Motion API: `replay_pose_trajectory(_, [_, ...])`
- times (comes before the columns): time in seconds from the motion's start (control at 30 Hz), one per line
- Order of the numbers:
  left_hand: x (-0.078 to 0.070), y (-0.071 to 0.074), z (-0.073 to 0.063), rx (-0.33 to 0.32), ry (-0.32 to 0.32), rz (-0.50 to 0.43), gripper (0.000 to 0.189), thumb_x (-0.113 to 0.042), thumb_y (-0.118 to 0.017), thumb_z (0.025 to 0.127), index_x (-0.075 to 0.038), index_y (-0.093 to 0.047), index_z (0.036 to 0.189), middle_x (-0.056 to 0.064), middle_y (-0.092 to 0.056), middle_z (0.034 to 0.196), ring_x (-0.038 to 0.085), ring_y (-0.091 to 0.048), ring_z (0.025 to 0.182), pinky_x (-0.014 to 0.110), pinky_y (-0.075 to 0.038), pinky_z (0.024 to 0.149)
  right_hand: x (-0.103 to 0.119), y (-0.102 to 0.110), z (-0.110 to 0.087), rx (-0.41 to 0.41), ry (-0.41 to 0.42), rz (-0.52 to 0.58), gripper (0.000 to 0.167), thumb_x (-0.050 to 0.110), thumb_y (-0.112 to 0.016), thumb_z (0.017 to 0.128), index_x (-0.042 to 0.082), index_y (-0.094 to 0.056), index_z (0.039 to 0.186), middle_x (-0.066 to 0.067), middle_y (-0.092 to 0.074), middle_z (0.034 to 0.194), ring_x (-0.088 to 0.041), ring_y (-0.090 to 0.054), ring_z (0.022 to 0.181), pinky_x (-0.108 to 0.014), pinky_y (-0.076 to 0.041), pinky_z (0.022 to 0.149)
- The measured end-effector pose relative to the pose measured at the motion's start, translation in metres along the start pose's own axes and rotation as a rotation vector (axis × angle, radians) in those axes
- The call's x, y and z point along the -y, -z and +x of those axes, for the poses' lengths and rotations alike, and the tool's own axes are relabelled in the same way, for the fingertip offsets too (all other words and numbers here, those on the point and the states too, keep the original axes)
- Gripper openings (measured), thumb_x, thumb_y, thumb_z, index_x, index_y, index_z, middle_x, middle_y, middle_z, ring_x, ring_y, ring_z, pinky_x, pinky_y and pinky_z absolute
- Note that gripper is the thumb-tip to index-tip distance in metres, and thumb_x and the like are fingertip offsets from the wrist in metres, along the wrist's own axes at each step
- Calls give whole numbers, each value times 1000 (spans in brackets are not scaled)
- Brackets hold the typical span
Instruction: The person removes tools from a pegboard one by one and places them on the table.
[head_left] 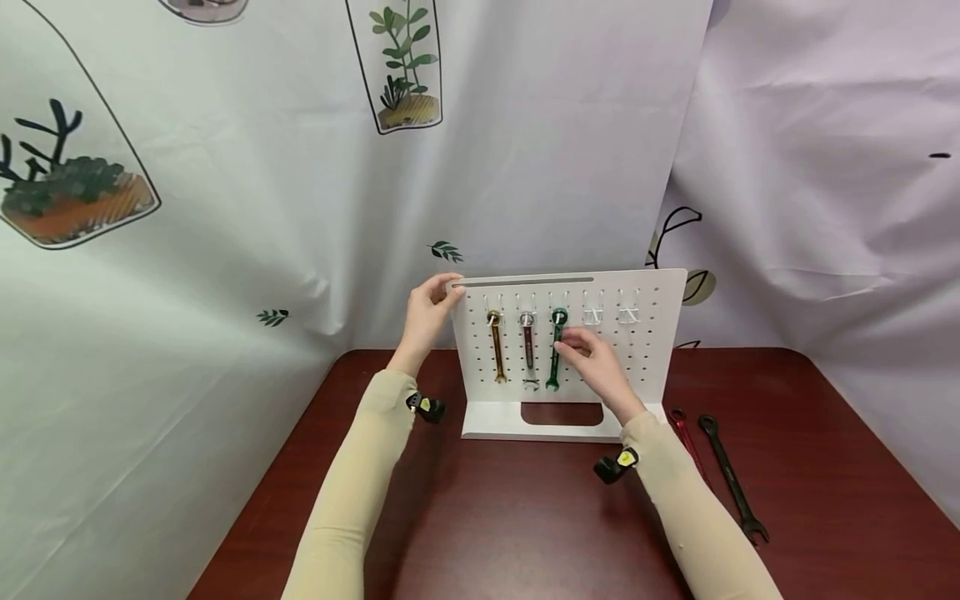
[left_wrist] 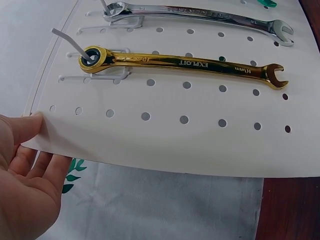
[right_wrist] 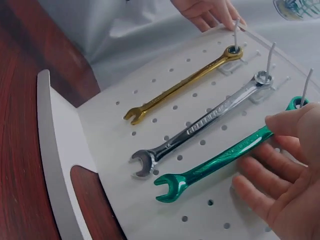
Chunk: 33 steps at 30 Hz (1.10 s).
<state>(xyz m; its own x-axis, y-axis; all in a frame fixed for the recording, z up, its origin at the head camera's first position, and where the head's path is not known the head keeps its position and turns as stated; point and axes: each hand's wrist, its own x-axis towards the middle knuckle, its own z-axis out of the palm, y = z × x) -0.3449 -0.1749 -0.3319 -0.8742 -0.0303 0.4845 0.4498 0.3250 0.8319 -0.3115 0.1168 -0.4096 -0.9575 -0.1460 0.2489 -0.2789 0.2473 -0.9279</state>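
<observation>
A white pegboard stands upright on the table. At its upper left corner my left hand grips the edge, thumb in front and fingers behind. My right hand pinches a green combination wrench near its upper end, thumb over the shank. That wrench's ring end is around a hook. To its left hang a silver combination wrench and a gold combination wrench, each with its ring end on a hook and its open end down.
Two hooks on the board's right, including a clear-looking hook, hold nothing. A red wrench and a black wrench lie on the dark red table, right of the board. A printed curtain hangs behind.
</observation>
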Motion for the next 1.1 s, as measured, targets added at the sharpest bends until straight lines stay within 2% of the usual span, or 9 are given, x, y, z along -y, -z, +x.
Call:
replay_pose_trajectory(0.13, [0,0,0,10,2,3,29,-24,-70,97,-9,-70,122,7,-68,99,17,-55,81,29,-42,72,-5,-4,2,-23,-19,80,45,27,-67,100,-1,-57,133,-21,-63,125,-30,-61,115,-39,-50,96])
replay_pose_trajectory(0.27, [1,0,-1,13,1,-8,29,-23,-70,97,-9,-70,122,7,-68,100,17,-56,82,29,-43,73,-8,-8,3,-53,-13,119,43,26,-68,99,0,-57,131,-19,-63,122,-20,-63,108,-32,-52,91])
replay_pose_trajectory(0.37, [1,0,-1,13,1,-17,28,-23,-71,97,-9,-70,122,8,-69,103,16,-59,84,29,-44,73,-8,-10,3,-76,-2,141,42,23,-69,98,-1,-57,130,-19,-64,121,-18,-63,105,-28,-52,88])
replay_pose_trajectory(0.57, [0,1,-1,14,5,-29,30,-23,-71,97,-8,-70,122,9,-69,104,17,-60,86,28,-45,75,-7,-12,3,-115,6,144,38,22,-68,99,-1,-59,127,-19,-65,118,-21,-64,103,-27,-53,83])
replay_pose_trajectory(0.8, [-1,0,-1,15,27,-26,31,-24,-71,97,-8,-70,123,13,-69,108,24,-60,90,28,-44,75,-7,-14,2,-139,2,134,36,21,-69,98,0,-61,126,-18,-66,117,-11,-63,97,-28,-53,81])
replay_pose_trajectory(0.93, [-2,0,0,17,32,-26,32,-21,-70,97,-6,-69,125,15,-69,110,25,-60,91,28,-44,77,-6,-14,1,-133,6,132,36,21,-69,98,0,-61,126,-18,-66,117,-15,-64,99,-29,-54,82])
replay_pose_trajectory(1.1, [-2,1,0,16,23,-24,30,-22,-70,97,-7,-70,123,11,-69,108,17,-60,87,27,-45,76,-4,-13,1,-125,13,132,36,22,-69,98,0,-61,126,-18,-65,116,-25,-64,104,-31,-54,84])
